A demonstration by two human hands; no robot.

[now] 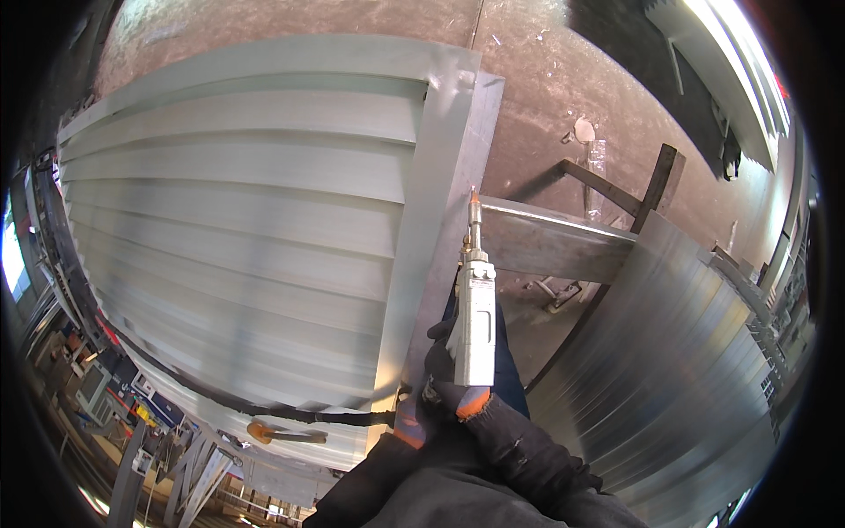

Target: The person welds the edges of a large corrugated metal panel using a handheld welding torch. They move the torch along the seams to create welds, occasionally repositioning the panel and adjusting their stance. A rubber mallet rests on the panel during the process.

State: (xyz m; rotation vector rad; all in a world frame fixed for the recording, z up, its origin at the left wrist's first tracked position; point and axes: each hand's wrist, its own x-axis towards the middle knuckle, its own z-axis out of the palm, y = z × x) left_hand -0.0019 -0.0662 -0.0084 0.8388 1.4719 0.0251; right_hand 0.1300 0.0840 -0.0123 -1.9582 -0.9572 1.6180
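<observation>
My right hand (440, 365), in a dark glove with an orange cuff, is closed around a white handheld welding gun (478, 326). The gun points away from me, its copper-coloured nozzle tip beside the corner where a steel bar meets the frame edge of a pale louvered metal panel (264, 167). Low at the panel's near right edge is my left hand (410, 415), in a glove with an orange cuff. A black cable (290, 412) crosses the panel into that hand, which appears closed on it; most of its fingers are hidden.
A flat steel bar (563, 242) extends right from the panel frame toward a shiny ribbed metal sheet (660, 370). An orange-headed tool (261, 432) lies on the panel's near end. Dark metal legs (660, 180) stand on the brown floor, and long pale profiles (731, 79) lie far right.
</observation>
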